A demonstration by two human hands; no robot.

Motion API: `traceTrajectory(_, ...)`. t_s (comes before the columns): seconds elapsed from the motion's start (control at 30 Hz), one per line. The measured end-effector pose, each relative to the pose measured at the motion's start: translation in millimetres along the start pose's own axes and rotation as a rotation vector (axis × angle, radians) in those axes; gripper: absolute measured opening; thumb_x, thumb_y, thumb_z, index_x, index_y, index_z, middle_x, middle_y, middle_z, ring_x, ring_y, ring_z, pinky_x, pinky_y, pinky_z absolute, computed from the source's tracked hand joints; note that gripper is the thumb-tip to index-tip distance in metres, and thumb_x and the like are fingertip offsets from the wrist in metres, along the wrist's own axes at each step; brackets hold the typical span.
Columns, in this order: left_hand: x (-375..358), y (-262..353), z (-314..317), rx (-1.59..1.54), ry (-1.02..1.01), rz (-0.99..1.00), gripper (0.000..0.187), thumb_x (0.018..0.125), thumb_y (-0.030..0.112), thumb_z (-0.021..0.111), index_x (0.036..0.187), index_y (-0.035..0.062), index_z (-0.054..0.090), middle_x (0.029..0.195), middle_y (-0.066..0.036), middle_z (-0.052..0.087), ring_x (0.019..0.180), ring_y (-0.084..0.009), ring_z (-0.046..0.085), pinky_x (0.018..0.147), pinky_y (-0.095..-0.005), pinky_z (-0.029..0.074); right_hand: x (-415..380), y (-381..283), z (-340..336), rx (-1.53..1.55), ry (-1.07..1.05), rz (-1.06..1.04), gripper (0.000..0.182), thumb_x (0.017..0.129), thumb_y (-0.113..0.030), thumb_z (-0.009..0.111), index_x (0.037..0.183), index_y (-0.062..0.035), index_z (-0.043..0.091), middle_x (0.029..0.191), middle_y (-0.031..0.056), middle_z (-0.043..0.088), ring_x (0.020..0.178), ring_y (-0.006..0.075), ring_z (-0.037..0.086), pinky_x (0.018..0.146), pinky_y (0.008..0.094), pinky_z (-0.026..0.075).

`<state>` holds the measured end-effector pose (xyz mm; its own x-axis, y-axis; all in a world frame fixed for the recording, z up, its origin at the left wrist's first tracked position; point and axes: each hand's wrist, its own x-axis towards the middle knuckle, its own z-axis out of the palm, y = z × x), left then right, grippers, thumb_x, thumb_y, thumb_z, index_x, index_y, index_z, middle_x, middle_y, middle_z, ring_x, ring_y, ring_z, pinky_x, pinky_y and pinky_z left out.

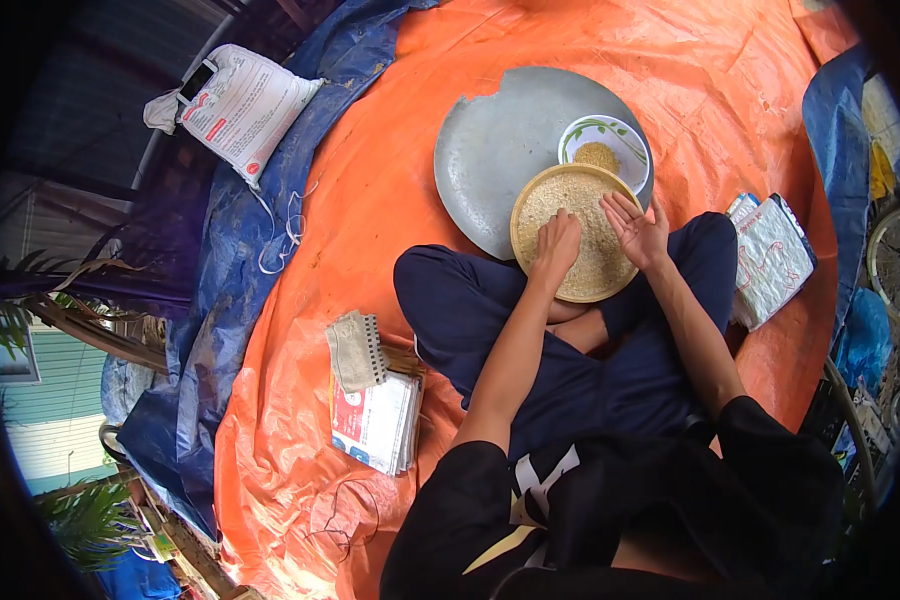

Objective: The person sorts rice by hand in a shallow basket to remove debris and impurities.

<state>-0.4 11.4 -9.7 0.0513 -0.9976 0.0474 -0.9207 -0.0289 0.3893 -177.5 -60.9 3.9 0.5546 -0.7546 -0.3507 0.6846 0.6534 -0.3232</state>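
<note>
**Seated person with both hands in a tray of grain, viewed from the head**

Nearest the camera is the person's black shirt; beyond it lie crossed legs in dark blue trousers. A round woven tray, filled with pale grain, rests on the lap, its far edge overlapping a grey metal platter with a chipped rim. The left hand lies palm-down on the grain, fingers loosely curled together, gripping nothing. The right hand is turned partly palm-up over the tray's right side, fingers spread, holding nothing visible. A small patterned bowl containing darker grain stands on the platter, just beyond the tray. All rests on an orange tarpaulin. A stack of printed sacks lies at the person's left, a folded sack at the right, and a white sack well apart on a blue tarpaulin.
</note>
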Motion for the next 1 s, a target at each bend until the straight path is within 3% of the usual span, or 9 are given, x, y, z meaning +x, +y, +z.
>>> traceTrajectory(0.23, 0.1, -0.3, -0.7, -0.026, 0.043, 0.003, 0.008, 0.081, 0.002, 0.06, 0.085, -0.0035, 0.064, 0.093, -0.023, 0.06, 0.088, -0.0386, 0.065, 0.076, -0.0471, 0.052, -4.3, 0.0, 8.6, -0.013, 0.019, -0.01, 0.085, 0.096, -0.055, 0.04, 0.139, 0.0169, 0.03, 0.144, 0.0298, 0.038, 0.135, 0.035, 0.041, 0.111, 0.0353, 0.039)
traceTrajectory(0.43, -1.2, -0.4, -1.2, -0.005, 0.014, 0.006, 0.014, 0.082, -0.001, 0.054, 0.084, -0.0053, 0.067, 0.094, -0.024, 0.062, 0.087, -0.0366, 0.066, 0.076, -0.0442, 0.054, -5.1, 0.3, 9.8, -0.014, 0.0, -0.007, 0.086, 0.096, -0.056, 0.041, 0.14, 0.0171, 0.03, 0.144, 0.03, 0.038, 0.135, 0.035, 0.041, 0.112, 0.0355, 0.038)
traceTrajectory(0.53, -1.3, -2.6, 3.4, -0.019, 0.021, -0.003, 0.008, 0.08, 0.001, 0.06, 0.086, -0.004, 0.064, 0.093, -0.024, 0.06, 0.087, -0.0398, 0.065, 0.076, -0.0471, 0.052, -5.8, 0.7, 10.8, -0.02, 0.003, -0.005, 0.086, 0.096, -0.056, 0.041, 0.14, 0.0172, 0.03, 0.145, 0.0302, 0.037, 0.136, 0.0351, 0.04, 0.112, 0.0356, 0.038)
traceTrajectory(1.0, -0.8, 2.0, -6.8, -0.024, -0.052, -0.024, 0.015, 0.083, -0.002, 0.055, 0.094, -0.0086, 0.062, 0.099, -0.026, 0.06, 0.089, -0.0393, 0.065, 0.077, -0.0454, 0.054, -0.5, 1.4, -0.3, -0.013, -0.014, 0.007, 0.086, 0.096, -0.056, 0.04, 0.14, 0.0173, 0.029, 0.144, 0.0304, 0.038, 0.135, 0.0353, 0.041, 0.112, 0.0356, 0.038)
